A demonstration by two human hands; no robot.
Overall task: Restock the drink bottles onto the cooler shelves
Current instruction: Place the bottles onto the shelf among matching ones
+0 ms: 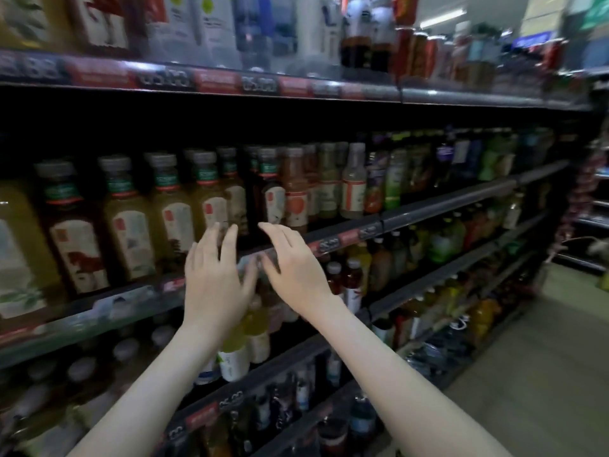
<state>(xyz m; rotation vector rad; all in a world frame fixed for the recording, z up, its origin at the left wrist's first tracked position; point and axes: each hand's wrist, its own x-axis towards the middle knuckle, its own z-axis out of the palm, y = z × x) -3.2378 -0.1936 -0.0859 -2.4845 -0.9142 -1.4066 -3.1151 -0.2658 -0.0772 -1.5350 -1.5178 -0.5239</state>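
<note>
Shelves [445, 199] run in tiers, each packed with upright bottles [128, 222]; the image is blurred and labels are unreadable. Both hands are raised at the middle shelf's front edge, just below the yellow-juice row. Left hand [214, 275]: fingers spread, empty, palm toward the bottles. Right hand [293, 262]: fingers apart, empty, over the price rail [333, 243]; contact cannot be confirmed.

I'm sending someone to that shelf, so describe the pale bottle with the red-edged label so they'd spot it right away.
Start at the shelf the two open hands reach toward, and follow its bottles rightward from the yellow juice bottles. Just past the orange-red bottle stands the pale bottle, its liquid almost clear and its white label edged in red.
</note>
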